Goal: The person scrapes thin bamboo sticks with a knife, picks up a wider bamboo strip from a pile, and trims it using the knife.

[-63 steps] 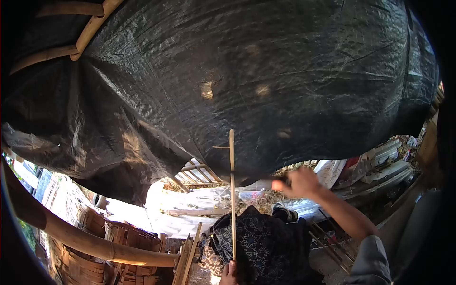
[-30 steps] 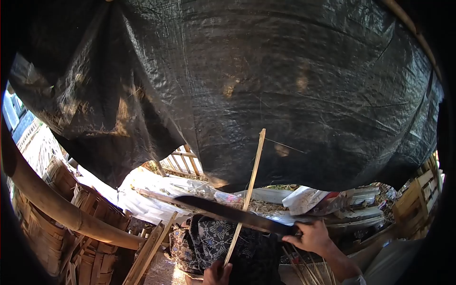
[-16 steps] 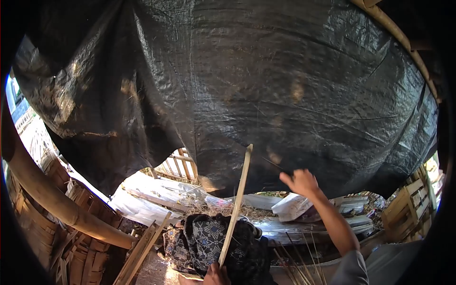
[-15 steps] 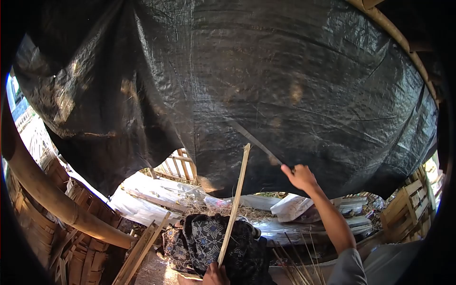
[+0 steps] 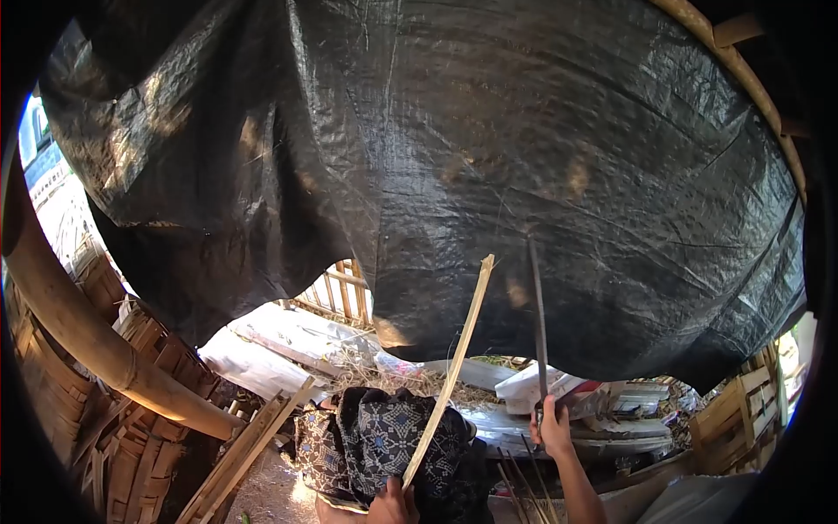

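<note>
My left hand is closed round the lower end of a pale bamboo strip, which rises upward and leans to the right in front of the black tarp. On the right, my right hand grips the handle of a long, thin-bladed knife. Its blade points almost straight up and stands apart from the strip. Below the strip, a dark patterned cloth lies over my lap. Several thin sticks stand just beneath my right hand.
A black tarp hangs across the front. At left, a thick bamboo pole slants down beside split bamboo pieces and woven panels. White sheeting and straw lie behind the cloth. A woven bamboo basket is at right.
My right hand has come down with the knife, and the blade has swung from slanting left to nearly upright. The bamboo strip leans slightly farther right, still in my left hand.
</note>
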Demonstrator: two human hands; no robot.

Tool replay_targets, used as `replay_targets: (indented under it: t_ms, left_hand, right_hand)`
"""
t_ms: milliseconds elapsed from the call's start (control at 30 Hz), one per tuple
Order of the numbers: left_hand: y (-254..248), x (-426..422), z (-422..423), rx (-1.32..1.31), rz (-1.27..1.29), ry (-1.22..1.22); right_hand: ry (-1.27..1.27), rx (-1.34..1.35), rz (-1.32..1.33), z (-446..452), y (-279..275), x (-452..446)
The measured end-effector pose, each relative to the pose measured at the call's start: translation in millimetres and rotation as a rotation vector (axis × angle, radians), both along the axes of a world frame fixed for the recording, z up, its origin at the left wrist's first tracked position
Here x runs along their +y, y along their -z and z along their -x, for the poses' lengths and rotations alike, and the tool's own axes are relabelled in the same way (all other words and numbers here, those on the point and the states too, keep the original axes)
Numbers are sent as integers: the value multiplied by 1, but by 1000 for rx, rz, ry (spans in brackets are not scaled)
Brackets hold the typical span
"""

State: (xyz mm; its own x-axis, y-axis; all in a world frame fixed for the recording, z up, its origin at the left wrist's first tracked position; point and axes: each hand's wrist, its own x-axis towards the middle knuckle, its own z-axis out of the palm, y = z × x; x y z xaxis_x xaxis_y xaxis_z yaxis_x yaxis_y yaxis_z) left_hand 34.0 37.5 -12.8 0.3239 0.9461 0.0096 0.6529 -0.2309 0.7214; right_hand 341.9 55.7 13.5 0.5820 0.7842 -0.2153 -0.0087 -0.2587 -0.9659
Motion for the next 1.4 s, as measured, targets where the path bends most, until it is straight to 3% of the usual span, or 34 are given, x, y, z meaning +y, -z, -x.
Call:
replay_targets:
  t_ms: [67,133,200,233,267,300,333,400,467,500,567,633,700,733,767,833,867,1000,1100,1200,1267,1300,1333,1400]
  left_hand:
    - [6,1,-3,26,-174,-36]
    - [6,6,-7,-86,-204,-15]
    - [-4,2,-8,76,-254,27]
    - [10,0,-7,75,-80,14]
    - [29,-1,-8,84,-79,19]
    - [49,-2,-10,106,-282,30]
    - [38,3,-15,126,-485,40]
    - [26,-3,-12,64,-476,43]
    - [42,-6,-19,379,-388,201]
    - [2,-4,-23,104,-61,113]
    - [-3,-9,-29,85,-60,28]
    - [-4,-9,-28,65,-54,-52]
    - [-6,-10,-25,94,-23,-32]
    - [-15,-7,-23,96,-21,-23]
    - [-28,-3,-23,133,53,-23]
    - [-27,-4,-22,141,96,-4]
    - [-27,-4,-20,141,82,-1]
    - [-21,2,-24,83,52,10]
    - [-20,1,-28,48,62,-88]
    - [-22,1,-28,37,134,-110]
    - [-5,-3,-24,86,-3,-41]
    - [-7,-2,-23,109,53,-40]
    - [-7,-1,-21,108,50,-35]
    - [-3,-3,-17,92,-50,1]
  right_hand:
    - [-88,53,-130,0,-6,-13]
    - [-187,-14,-57,3,-27,-20]
    - [-215,-616,-169,2,-1,-25]
    - [-316,-706,-84,22,-39,-23]
    - [-314,-1011,-170,34,-44,-20]
    - [-436,-1084,-140,37,-50,-16]
    - [-561,-1157,-110,41,-55,-14]
    - [-655,-1419,63,58,-69,-15]
    - [-684,-1480,-151,58,-49,-13]
    - [-687,-1513,-183,56,-40,-14]
    - [-684,-1540,-218,53,-40,-13]
    - [-808,-1780,85,44,-64,-8]
    - [-757,-1487,591,19,-87,15]
    - [-484,-1452,325,-6,-80,26]
    - [-283,-1292,431,-19,-94,44]
    - [7,-1174,333,-56,-89,71]
    - [18,-1025,391,-61,-95,77]
    - [-131,-1070,389,-47,-70,66]
    - [-301,-937,438,-18,-56,49]
    - [-304,-848,395,-8,-20,34]
    - [-174,-791,197,-13,5,25]
    - [-196,-614,203,-15,4,23]
    - [-191,-614,202,-15,1,21]
    - [-88,-122,203,-16,-13,16]
